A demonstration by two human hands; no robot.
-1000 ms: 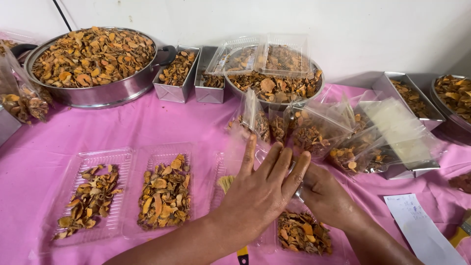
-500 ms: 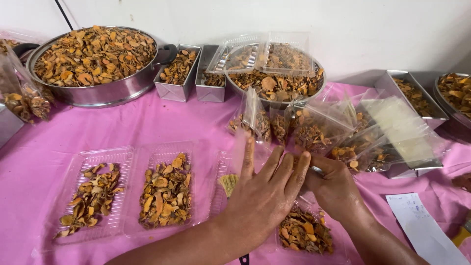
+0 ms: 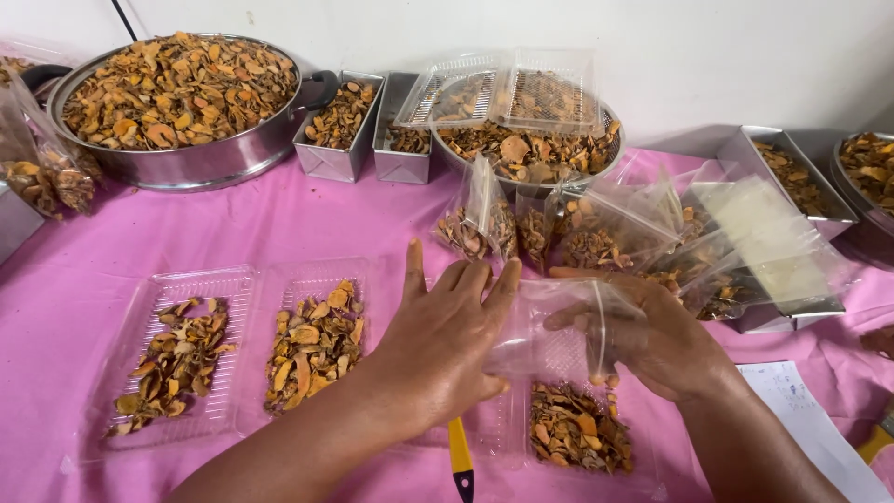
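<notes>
While both hands work over the pink tablecloth [image 3: 279, 228], the thing between them is a small clear plastic bag [image 3: 559, 321], held up just above the table near the front edge. The left hand [image 3: 447, 340] is flat with fingers stretched out and close together, thumb sticking up, touching the bag's left side. The right hand [image 3: 643, 331] has its fingers curled around the bag's right side, thumb on top, so it's gripping the plastic; the bag looks empty as far as I can tell.

Right below the bag sits a clear tray [image 3: 577, 433] with dried orange-brown slices in it, and a yellow handle [image 3: 459, 452] pokes out under the left wrist. To the left are two more clear trays [image 3: 242, 354] side by side, each with a heap of the same slices. Just behind the hands there's a bunch of filled little bags [image 3: 549, 228]. Further back: a big metal pan [image 3: 177, 102] piled with slices, two small metal tins [image 3: 368, 126], and a metal bowl [image 3: 531, 154] with clear trays resting on top. A sheet of paper [image 3: 801, 419] lies at the right.
</notes>
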